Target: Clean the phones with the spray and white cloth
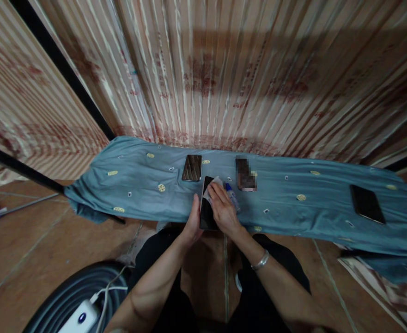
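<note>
A dark phone [207, 215] rests in my left hand [192, 221], which grips it along its left edge near the table's front. My right hand [223, 208] presses a white cloth [218, 181] onto the upper part of the phone's face, fingers together. Just right of that hand lies a small clear bottle [233, 199] with a blue cap. Another phone [192, 168] lies behind my hands to the left, its glossy face reflecting the curtain. A partly pixelated dark object [245, 175] lies behind the bottle. One more dark phone [367, 204] is at the far right.
A teal patterned cloth [148, 201] covers the narrow table. Behind it hangs a striped curtain [203, 69], with black poles [64, 69] at the left. On the floor at lower left are a coiled black hose [68, 282] and a white power device [80, 319] with cables.
</note>
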`<state>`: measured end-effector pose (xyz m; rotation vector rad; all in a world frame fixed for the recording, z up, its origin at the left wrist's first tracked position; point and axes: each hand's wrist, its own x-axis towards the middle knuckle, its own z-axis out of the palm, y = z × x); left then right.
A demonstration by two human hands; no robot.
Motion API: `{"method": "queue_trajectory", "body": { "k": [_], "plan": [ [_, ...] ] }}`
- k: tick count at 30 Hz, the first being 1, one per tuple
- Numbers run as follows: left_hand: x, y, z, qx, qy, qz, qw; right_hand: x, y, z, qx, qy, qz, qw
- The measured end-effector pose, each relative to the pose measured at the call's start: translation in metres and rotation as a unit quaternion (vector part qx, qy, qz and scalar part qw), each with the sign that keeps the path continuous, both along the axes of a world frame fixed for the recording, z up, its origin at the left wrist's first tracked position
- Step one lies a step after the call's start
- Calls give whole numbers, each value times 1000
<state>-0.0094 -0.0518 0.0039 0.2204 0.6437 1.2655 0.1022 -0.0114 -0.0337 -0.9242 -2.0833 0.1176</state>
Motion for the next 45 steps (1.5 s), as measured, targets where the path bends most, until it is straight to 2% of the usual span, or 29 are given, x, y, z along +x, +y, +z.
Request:
{"method": "queue_trajectory", "body": {
  "k": [4, 8, 16, 24, 34, 45],
  "plan": [
    [0, 1, 1, -11, 24, 26, 999, -5, -10, 2, -5, -29, 42, 999],
    [5, 0, -6, -6, 33, 44, 998, 0, -6, 5, -22, -55, 40, 997],
    [4, -1, -16, 22, 12, 2, 1000, 6, 9, 1, -51, -41, 11, 998],
    [-6, 1, -26, 12, 10, -15, 1000, 9, 12, -4, -55, -27, -10, 998],
    [-7, -1, -28, 25, 6, -34, 999, 8, 11, -5, -59, -24, -24, 998],
    [1, -3, -25, -17, 32, -27, 999, 8, 7, 1, -48, -16, -19, 999]
  ]
}}
